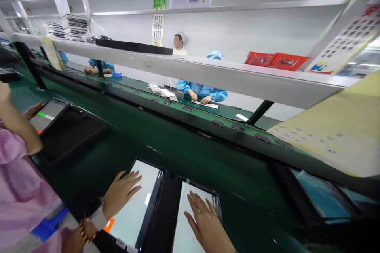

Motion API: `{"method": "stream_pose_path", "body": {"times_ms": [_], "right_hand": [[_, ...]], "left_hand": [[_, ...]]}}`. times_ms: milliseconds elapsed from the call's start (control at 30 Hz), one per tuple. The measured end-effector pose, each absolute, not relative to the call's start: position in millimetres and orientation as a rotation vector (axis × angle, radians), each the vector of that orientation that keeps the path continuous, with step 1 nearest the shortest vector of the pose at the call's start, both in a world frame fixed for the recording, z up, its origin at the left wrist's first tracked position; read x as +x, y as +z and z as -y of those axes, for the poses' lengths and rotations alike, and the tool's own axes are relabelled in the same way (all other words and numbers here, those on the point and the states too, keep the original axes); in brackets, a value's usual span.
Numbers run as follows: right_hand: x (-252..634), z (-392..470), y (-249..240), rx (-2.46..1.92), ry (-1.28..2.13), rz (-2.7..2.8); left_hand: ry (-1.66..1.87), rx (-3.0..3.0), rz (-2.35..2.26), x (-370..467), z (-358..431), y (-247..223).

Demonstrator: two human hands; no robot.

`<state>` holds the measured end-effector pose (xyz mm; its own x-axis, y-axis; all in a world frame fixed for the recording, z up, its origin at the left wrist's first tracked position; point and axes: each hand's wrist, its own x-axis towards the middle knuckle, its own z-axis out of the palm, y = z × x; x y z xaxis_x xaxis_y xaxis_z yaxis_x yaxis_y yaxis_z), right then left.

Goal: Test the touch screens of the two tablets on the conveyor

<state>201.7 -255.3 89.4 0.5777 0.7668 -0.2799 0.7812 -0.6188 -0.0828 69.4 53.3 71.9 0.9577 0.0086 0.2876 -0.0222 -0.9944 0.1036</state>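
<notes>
Left hand (121,193) spread flat, fingers apart, pressed palm-down on the lit screen of the left tablet (139,205), grasping nothing. Right hand (204,221) likewise open and flat on the right tablet (190,225), fingertips pointing far (wrist cut off by the near edge). Both tablets side by side on the green belt (178,146), just apart. Further left, a third tablet (47,114) under a neighbour's hand (32,109), perhaps touching; blurred there.
</notes>
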Motion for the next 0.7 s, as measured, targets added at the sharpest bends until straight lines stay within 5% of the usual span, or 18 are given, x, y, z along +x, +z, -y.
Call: {"method": "stream_pose_path", "body": {"times_ms": [500, 700], "right_hand": [[203, 254, 85, 2.721, -0.414, -1.335], [212, 265, 69, 2.653, 0.276, -1.588]], "left_hand": [[0.419, 3.008, -0.007, 70, -52, 72], [0.446, 3.021, 0.012, 68, -55, 76]]}}
